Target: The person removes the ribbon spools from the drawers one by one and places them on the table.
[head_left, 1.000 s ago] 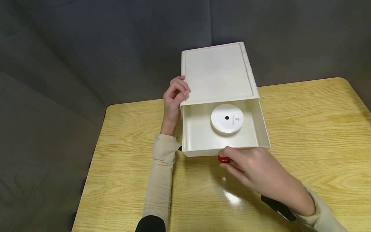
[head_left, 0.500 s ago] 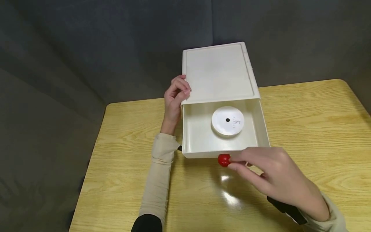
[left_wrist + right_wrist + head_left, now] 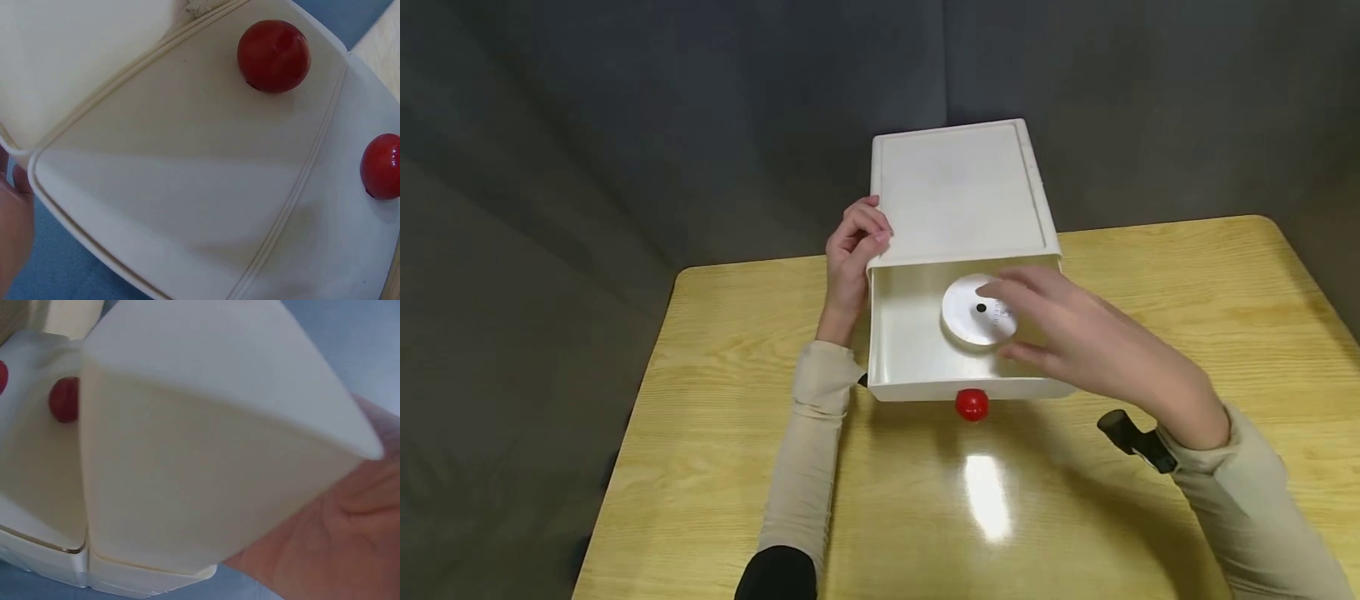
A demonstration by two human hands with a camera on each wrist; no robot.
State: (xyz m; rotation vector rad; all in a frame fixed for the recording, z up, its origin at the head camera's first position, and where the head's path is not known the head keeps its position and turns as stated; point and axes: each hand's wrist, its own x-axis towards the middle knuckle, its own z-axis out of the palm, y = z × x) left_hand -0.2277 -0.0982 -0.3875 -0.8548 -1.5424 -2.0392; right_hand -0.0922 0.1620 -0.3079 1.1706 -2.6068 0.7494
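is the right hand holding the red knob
No, the right hand is over the open drawer, apart from the red knob on its front.

From above, the pulled-out drawer (image 3: pixel 910 333) leaves room left of the white roll (image 3: pixel 964 321); the right hand (image 3: pixel 1075 333) spans the drawer's right side. The white box (image 3: pixel 958 192) roofs the back, the left hand (image 3: pixel 852 262) blocks its near left corner, and a red knob (image 3: pixel 972 405) juts out in front.

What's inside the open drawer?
In the drawer: a round white spool, partly hidden by the right hand. The casing hides the drawer's rear, the hand much of its right: contents there unseen.
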